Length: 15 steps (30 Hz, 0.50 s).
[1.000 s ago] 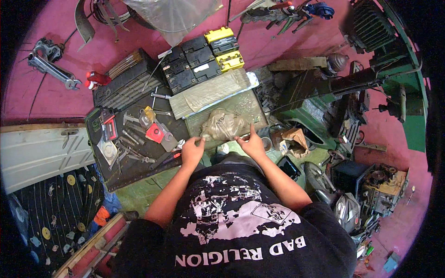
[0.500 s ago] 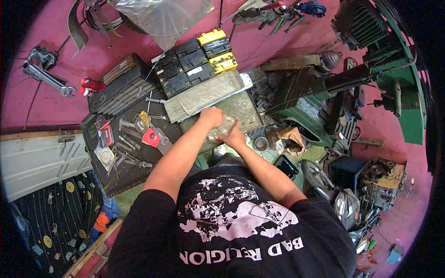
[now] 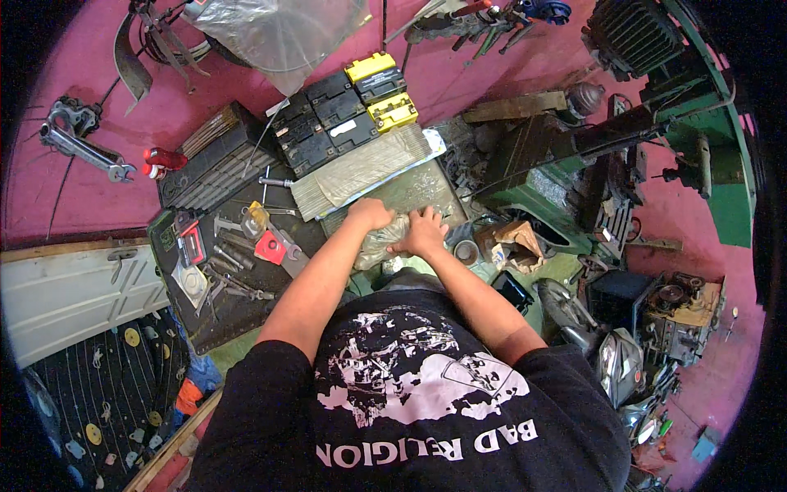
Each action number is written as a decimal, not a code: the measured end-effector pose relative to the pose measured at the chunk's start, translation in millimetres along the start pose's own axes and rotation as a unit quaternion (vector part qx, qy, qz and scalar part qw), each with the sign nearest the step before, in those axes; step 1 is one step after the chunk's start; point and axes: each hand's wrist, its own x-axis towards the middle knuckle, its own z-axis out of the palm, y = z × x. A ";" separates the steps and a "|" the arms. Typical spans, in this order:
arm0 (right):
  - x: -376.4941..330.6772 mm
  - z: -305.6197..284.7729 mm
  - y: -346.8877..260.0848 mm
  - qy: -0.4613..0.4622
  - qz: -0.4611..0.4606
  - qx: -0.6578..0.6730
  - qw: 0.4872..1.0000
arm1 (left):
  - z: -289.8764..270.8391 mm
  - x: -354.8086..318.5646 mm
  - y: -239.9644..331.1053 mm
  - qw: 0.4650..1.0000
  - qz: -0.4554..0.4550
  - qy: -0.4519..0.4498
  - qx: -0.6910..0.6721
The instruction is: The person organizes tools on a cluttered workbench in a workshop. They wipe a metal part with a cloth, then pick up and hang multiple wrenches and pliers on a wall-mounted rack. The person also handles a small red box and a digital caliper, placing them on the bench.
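Note:
A crumpled, see-through plastic bag (image 3: 379,246) lies at the near edge of the workbench, between my hands. My left hand (image 3: 370,215) is closed on its far left side, with the fingertips hidden. My right hand (image 3: 422,233) rests on the bag's right part, fingers spread and stretched out, thumb pointing left across the plastic. What the bag holds cannot be made out. Just beyond my hands is a grey tray-like surface (image 3: 416,185) with small bits scattered on it. A ribbed, brownish wrapped pack (image 3: 357,174) lies along its far left side.
Black and yellow batteries (image 3: 343,111) stand behind the pack. Wrenches and other hand tools (image 3: 238,250) lie on the left of the bench. At right are a round tin (image 3: 466,252), a torn paper bag (image 3: 515,246) and a green machine (image 3: 533,180).
My right hand has opened, its fingers going from curled to spread over the bag. The plastic bag now looks more spread out toward me. My left hand has shifted slightly.

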 end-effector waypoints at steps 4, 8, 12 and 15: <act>16.6 27.7 24.0 -0.019 -0.090 0.091 0.992 | 11.6 1.5 -16.6 0.999 -0.002 0.010 -0.044; 28.1 32.1 36.4 -0.082 -0.088 0.198 0.973 | 9.3 -12.5 -24.6 0.994 0.000 -0.004 -0.106; 43.3 31.9 34.6 -0.084 -0.063 0.192 0.976 | 8.5 -25.0 -23.4 0.992 -0.038 0.020 -0.121; 45.0 38.4 24.3 -0.033 -0.035 0.204 0.978 | 17.8 -25.4 -22.8 0.990 -0.067 0.067 -0.109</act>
